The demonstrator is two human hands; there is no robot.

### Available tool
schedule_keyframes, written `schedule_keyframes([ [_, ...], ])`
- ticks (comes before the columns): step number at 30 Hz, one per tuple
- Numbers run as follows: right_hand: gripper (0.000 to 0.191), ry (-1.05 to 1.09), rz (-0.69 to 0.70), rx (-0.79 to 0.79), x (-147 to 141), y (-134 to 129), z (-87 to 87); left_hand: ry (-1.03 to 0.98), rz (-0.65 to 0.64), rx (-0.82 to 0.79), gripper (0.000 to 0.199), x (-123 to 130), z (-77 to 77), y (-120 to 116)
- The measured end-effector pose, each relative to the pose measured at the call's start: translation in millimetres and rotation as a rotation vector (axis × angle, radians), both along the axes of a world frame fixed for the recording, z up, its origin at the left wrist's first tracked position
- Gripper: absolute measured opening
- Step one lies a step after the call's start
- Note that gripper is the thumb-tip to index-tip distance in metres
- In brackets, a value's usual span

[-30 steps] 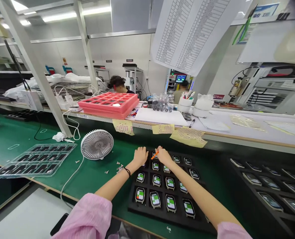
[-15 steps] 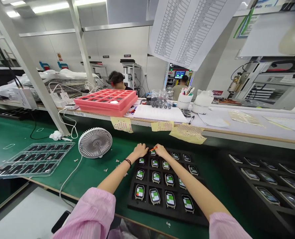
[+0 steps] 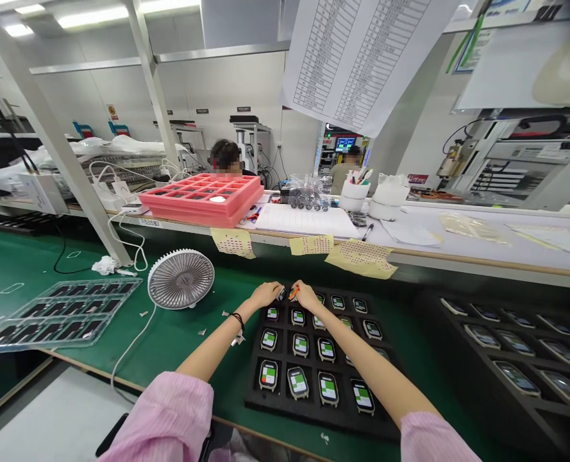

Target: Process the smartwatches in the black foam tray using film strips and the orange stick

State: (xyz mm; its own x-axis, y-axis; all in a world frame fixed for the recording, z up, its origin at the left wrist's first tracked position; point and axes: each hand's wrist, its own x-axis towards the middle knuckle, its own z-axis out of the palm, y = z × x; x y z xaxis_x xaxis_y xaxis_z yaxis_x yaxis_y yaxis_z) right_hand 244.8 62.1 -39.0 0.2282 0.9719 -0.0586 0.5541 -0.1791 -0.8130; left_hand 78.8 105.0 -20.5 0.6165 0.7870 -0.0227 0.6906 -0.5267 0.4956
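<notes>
At the far left corner of a black foam tray (image 3: 285, 401), my left hand (image 3: 267, 294) is closed on a smartwatch case (image 3: 281, 294), tilted up on its edge. Just to its right, my right hand (image 3: 306, 296) pinches a small orange object (image 3: 293, 293), its kind too small to make out. Rows of smartwatches fill the tray's pockets, many with lit green-and-white screens, such as the watch (image 3: 328, 387) in the near row. My right forearm covers part of the tray.
A second black tray (image 3: 451, 378) of watches lies to the right. On the left are a round desk fan (image 3: 181, 280) and a clear plastic tray (image 3: 95, 330) of dark parts. A shelf behind holds a red foam tray (image 3: 188, 208) and papers. Paper scraps dot the green bench.
My left hand has lifted a watch, which now shows tilted between its fingers. The orange object in my right hand has turned and come slightly toward the left.
</notes>
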Motion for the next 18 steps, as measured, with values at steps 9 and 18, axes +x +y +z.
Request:
schedule_keyframes([
  [9, 0.013, 0.458, 0.012, 0.103, 6, -21, 20.5, -0.141, 0.100, -0.133, 0.030, 10, -3.2, 9],
  [18, 0.022, 0.818, 0.092, 0.075, 27, -62, 44.2, -0.433, 0.174, -0.500, 0.031, 4, 0.0, 3],
])
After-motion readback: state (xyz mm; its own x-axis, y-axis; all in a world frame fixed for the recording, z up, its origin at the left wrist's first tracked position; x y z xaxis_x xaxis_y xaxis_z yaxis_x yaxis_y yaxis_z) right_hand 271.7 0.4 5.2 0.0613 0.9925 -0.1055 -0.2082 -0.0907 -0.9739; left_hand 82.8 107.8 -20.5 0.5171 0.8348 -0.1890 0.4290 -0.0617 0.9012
